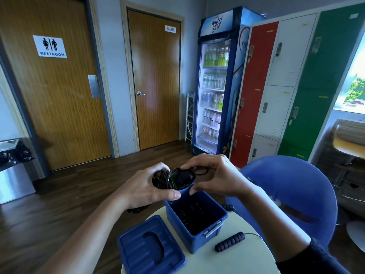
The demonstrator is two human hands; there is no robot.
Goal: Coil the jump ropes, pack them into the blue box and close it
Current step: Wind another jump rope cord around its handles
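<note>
now, at one white table (246, 260) facing one fridge (215, 86), my left hand (146, 186) and right hand (217, 175) are gripping one coiled rope (162, 178).

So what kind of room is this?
Probably a shared break area, maybe at a gym or school: it has a drinks fridge, coloured lockers and a restroom door.

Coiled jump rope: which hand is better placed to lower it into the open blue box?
Left, probably. The left hand grips the coiled jump rope as a bundle just above the blue box, so it could lower it alone. The right hand only pinches the black handle end.
</note>
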